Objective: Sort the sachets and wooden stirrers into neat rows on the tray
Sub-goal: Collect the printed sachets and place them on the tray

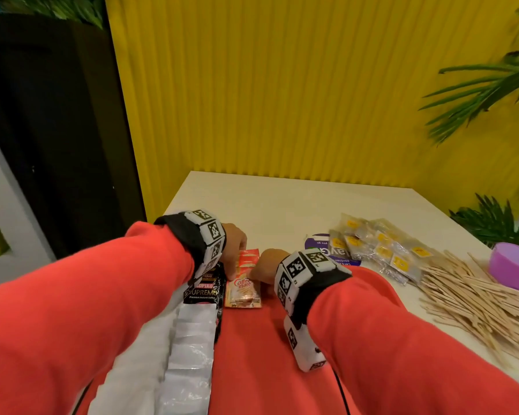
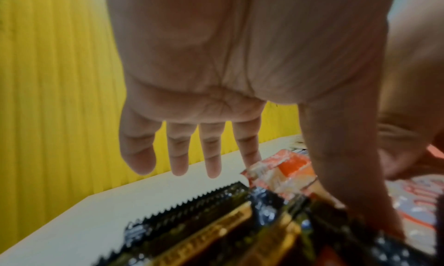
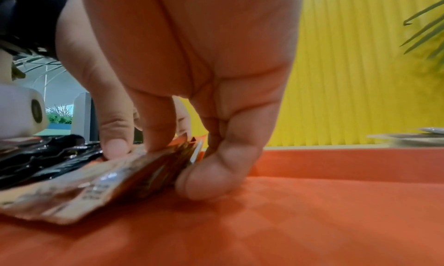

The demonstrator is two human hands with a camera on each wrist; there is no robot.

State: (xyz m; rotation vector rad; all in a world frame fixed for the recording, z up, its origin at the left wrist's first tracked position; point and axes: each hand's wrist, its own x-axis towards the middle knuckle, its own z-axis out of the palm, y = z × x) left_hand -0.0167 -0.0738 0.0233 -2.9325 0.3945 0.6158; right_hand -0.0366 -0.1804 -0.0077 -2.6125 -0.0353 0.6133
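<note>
Both hands square the creamer sachets [image 1: 242, 283] on the orange tray [image 3: 312, 203]: right hand [image 3: 192, 99] pinching the stack, left hand [image 2: 216, 80] spread, steadying its far end.

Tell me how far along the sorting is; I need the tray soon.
Done: black coffee sachets lie in a row on the red tray. In hand: both the left hand and right hand square up the creamer sachets beside them. Left: the clear yellow-label sachets and wooden stirrers sit off the tray.
</note>
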